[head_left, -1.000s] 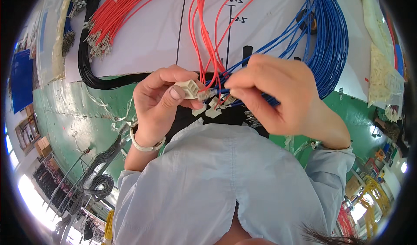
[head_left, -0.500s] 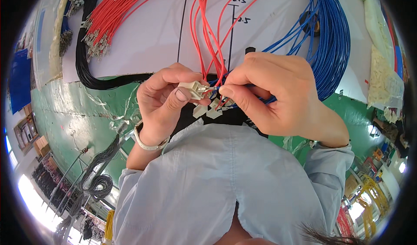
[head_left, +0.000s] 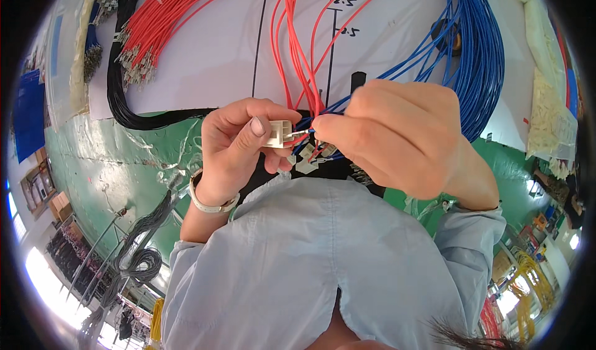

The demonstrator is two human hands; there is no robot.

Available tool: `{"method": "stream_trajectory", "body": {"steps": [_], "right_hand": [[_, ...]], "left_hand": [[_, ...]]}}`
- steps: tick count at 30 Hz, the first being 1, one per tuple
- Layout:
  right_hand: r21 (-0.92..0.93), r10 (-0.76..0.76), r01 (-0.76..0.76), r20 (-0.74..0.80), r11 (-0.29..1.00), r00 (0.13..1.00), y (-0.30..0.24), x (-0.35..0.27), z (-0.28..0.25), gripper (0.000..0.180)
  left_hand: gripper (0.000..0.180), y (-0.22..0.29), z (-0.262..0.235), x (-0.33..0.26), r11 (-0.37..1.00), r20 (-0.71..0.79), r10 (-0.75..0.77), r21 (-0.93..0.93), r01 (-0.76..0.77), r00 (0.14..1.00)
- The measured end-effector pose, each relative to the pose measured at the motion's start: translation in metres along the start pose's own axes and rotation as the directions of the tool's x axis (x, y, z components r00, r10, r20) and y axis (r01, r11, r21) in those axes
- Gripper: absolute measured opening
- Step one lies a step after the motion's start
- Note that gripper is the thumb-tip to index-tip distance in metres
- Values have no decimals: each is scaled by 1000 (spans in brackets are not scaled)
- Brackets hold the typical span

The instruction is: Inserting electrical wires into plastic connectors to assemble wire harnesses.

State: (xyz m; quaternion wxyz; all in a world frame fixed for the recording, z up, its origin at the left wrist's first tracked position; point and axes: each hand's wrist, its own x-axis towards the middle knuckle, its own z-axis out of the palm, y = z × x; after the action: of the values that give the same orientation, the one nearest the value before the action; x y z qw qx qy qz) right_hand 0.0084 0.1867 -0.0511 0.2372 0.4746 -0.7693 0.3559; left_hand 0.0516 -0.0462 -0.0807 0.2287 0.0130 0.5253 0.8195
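Since the earlier frame, the right hand point(head_left: 400, 136) has been rolled further over, and the white connector housing point(head_left: 275, 136) has been turned to face it more squarely.
The housing is clamped between the left hand's point(head_left: 231, 144) thumb and fingers, in front of the torso, apparently so that its open cells are left unobstructed. A metal crimp terminal point(head_left: 300, 133) is pinched close behind by the right fingertips, probably so that bending is avoided; whether its tip has entered a cell cannot be told. The hands are held apart, bridged by these parts. The blue wire bundle point(head_left: 481, 64) is laid at the right, seemingly for easy reach.
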Motion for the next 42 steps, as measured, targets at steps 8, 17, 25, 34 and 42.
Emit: {"method": "stream_trajectory", "body": {"steps": [8,17,25,34,42], "right_hand": [[52,39,-42,57,998,998,-8,-1,7,26],[148,61,-64,25,987,998,-1,-11,20,24],[136,102,-122,148,983,984,-7,-22,-20,28],[-309,175,-4,528,951,831,-33,-74,-16,21],[-136,172,-126,418,983,892,-34,-67,-29,15]], "left_hand": [[35,1,11,4,994,-123,14,111,0,992],[28,-5,14,-3,970,-88,161,199,-141,983],[21,-3,-25,-14,690,-70,440,664,-287,895],[16,26,-78,-14,268,-177,765,962,-56,620],[32,85,-117,24,-95,-115,782,950,299,612]]}}
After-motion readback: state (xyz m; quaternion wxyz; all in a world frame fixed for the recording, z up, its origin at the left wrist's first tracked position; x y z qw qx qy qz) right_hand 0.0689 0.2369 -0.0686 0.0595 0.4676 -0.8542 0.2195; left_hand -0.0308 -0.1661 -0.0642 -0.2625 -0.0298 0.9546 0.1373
